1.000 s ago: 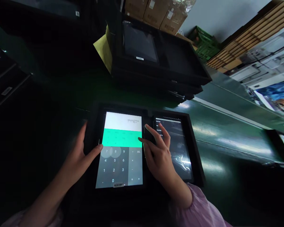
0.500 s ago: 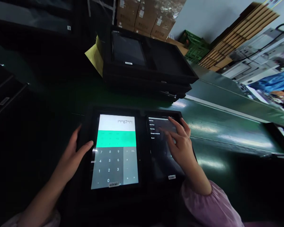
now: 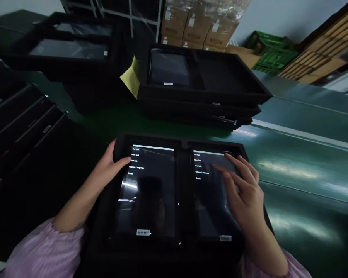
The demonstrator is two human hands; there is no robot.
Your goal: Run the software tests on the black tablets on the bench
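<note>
Black tray (image 3: 185,185), lower centre of frame: left tablet (image 3: 150,197), right tablet (image 3: 210,212) side by side, long axes up-frame. Right hand (image 3: 246,193), fingers spread and empty, over right tablet's upper half; left hand (image 3: 106,170) straddles tray's left edge, grip unclear.

Both arms reach forward from the person's body, each slanting inward; the left forearm (image 3: 78,204) leads up to the left hand (image 3: 106,170), its thumb (image 3: 123,162) stretched inward, wide of the fingers (image 3: 111,148), while above the right forearm (image 3: 268,241) the right hand (image 3: 246,197) hangs palm down, index finger (image 3: 220,168) extended, other fingers loosely fanned, thumb bent close below
</note>
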